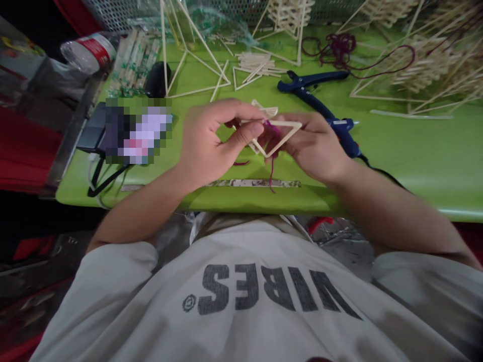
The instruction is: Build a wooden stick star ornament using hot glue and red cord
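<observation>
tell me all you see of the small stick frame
The small stick frame is pale, wood-like, with thin straight sticks meeting at corners; its clearest triangle points toward the person's body. The left hand pinches its left part under the thumb, above the green table. Purple thread shows by its upper stick. The right hand has blurred fingers behind it; their contact is unclear.

Soft light leaves a pale sheen on the green tabletop (400, 156) — left side dim, edges stretched, blurry.

On table (415, 168): strip (256, 183) before frame (285, 139), sticks (256, 64) behind, glue gun (349, 139) right.
</observation>
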Tool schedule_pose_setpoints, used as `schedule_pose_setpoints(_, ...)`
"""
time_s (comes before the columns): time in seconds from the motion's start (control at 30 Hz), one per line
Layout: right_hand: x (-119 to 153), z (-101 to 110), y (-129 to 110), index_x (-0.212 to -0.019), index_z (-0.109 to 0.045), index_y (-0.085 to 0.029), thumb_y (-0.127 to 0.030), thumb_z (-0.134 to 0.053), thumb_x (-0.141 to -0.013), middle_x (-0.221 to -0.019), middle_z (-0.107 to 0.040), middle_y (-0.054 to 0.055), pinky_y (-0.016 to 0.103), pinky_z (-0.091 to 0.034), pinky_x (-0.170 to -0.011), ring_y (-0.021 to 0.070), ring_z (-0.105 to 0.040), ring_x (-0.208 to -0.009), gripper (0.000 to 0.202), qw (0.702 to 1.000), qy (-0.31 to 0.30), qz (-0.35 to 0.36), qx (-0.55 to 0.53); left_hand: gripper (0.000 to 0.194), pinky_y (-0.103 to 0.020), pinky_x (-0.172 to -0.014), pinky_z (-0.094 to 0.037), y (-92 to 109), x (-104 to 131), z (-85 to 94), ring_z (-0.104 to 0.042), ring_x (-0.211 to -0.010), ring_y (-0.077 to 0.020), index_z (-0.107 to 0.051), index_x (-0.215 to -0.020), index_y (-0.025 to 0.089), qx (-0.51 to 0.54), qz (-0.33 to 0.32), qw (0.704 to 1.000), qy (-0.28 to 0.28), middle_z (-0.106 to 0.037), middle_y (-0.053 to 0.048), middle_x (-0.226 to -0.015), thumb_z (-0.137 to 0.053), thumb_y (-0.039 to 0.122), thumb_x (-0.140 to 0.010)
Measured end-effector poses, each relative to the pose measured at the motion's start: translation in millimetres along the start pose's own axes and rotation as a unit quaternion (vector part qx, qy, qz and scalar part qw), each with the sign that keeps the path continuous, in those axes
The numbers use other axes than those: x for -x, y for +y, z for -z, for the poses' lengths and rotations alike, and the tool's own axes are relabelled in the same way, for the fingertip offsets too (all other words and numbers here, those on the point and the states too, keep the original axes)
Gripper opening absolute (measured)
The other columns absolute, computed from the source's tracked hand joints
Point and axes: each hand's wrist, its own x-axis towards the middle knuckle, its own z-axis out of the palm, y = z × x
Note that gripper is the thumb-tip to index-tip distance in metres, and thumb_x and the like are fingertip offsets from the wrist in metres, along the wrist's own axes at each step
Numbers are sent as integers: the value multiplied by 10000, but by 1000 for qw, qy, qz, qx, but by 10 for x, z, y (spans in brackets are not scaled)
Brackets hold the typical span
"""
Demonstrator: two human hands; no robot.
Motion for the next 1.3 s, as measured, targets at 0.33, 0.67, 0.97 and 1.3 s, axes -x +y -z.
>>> schedule_pose_setpoints(0.33, 130, -57, -66, -1144, -920, -321, -458, -833, -1144, -768, -724, 33, 471, -475, -725, 241, -650, -697, 162, 737, 223, 394, 502, 607, -366, -637, -534, -94, 45, -142, -691, -711, -146, -912, -1045, 298, -30, -69, 992, 104, -834, -9, -885, -839, 901, -1037)
schedule_pose_setpoints(0.67, 155, -211, 7, -987, -834, -302, -405, -715, -1219, -691, -616, -4, 433, -556, -780, 215, -651, -679, 280, 813, 221, 265, 469, 202, -287, -779, -697, 306, 203, -199, -821, -823, -156, -919, -1098, 244, -158, -15, 986, 46, -898, -27, -963, -821, 403, -1175)
schedule_pose_setpoints(0.97, 31, -2, -168, -852, -826, -270, -509, -1003, -993, -705, -686, 12, 396, -288, -533, 159, -461, -575, 329, 965, 130, 197, 109, 271, -261, -610, -608, 298, 111, -121, -752, -685, -140, -919, -1003, 239, -116, 50, 992, 27, -852, -17, -839, -887, 474, -1134)
schedule_pose_setpoints(1.3, -200, 496, -460, -698, -437, -324, -821, -1129, -649, -576, -169, -98, 412, -156, -492, 115, -128, -516, 854, 992, 106, -22, -61, 217, -187, -538, -552, 412, 4, -41, -701, -600, -95, -902, -919, 188, -6, 209, 976, -65, -803, -11, -757, -924, 333, -1079)
